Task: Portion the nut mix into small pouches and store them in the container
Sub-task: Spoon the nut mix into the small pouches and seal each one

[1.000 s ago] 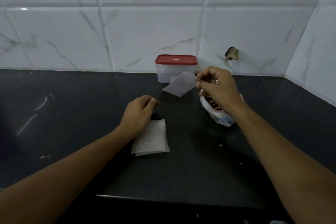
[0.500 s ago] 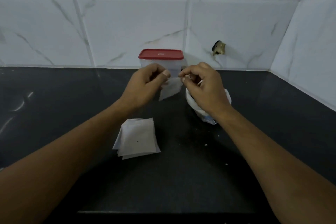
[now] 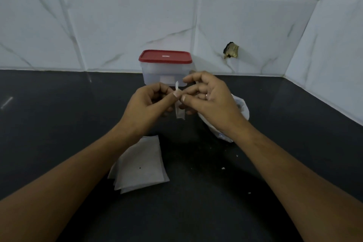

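Observation:
A small translucent pouch [image 3: 179, 112] hangs edge-on between my two hands above the dark counter. My left hand [image 3: 146, 107] pinches its left side and my right hand [image 3: 211, 99] pinches its right side, thumbs nearly touching. Behind my right hand sits the white bag of nut mix [image 3: 240, 112], mostly hidden by my wrist. A clear container with a red lid [image 3: 165, 57] stands shut against the tiled wall, just beyond my fingers. A stack of several empty pouches [image 3: 140, 165] lies flat under my left forearm.
The black counter [image 3: 59, 124] runs to a white marble-tiled wall at the back and the right corner. A hole with brownish debris [image 3: 230, 52] marks the wall right of the container. Small crumbs [image 3: 223, 168] dot the counter near my right forearm.
My left hand left the pouch stack and rose to join my right hand on the single pouch. The pouch turned from flat to hanging edge-on between both hands.

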`<action>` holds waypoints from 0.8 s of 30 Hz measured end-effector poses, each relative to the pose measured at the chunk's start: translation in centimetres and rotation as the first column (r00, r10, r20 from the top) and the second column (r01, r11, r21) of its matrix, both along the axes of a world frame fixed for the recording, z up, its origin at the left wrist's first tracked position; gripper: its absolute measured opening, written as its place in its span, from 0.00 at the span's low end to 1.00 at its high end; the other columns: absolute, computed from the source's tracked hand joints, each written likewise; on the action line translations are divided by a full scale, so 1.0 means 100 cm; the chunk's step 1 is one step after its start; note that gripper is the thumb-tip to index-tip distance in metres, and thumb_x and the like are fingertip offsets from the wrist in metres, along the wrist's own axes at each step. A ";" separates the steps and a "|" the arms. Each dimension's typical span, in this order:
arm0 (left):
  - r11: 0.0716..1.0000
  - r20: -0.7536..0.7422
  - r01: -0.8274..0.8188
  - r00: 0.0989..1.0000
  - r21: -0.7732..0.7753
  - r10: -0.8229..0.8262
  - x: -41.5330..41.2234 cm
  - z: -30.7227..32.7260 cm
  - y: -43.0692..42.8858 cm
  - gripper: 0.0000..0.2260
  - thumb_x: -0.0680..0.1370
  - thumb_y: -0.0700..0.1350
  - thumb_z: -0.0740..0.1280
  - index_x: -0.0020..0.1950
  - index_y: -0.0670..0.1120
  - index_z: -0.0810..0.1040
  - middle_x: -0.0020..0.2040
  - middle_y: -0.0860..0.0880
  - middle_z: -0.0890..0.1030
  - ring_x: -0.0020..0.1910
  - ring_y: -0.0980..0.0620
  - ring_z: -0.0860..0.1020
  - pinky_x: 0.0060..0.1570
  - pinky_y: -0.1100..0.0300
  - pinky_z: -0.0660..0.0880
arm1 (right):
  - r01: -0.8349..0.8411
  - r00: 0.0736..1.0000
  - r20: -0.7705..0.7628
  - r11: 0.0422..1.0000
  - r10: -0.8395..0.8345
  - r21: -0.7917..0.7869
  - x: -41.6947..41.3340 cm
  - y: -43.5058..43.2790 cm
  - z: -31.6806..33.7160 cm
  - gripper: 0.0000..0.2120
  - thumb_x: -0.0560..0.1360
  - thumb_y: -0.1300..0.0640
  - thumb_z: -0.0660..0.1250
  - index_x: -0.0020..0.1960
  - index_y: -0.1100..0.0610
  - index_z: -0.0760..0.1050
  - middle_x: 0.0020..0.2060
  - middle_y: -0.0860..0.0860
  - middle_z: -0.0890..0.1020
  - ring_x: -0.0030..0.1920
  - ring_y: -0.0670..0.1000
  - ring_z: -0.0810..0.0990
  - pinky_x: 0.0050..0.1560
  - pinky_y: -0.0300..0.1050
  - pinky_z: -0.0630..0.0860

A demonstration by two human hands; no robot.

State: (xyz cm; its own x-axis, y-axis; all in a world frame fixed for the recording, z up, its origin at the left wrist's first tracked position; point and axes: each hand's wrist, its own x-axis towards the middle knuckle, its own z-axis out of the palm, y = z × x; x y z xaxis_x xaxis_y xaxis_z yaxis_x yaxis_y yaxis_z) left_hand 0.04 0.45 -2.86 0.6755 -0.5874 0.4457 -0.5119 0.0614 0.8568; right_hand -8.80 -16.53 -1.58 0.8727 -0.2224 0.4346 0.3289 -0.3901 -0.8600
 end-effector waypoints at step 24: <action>0.998 -0.172 0.053 0.984 0.024 -0.048 -0.009 0.004 0.002 0.07 0.82 0.44 0.66 0.51 0.42 0.81 0.45 0.45 0.86 0.46 0.48 0.85 0.45 0.58 0.83 | 0.057 0.989 -0.133 0.995 -0.068 -0.083 -0.005 0.004 0.002 0.03 0.79 0.64 0.68 0.48 0.61 0.81 0.33 0.49 0.84 0.36 0.46 0.84 0.39 0.43 0.81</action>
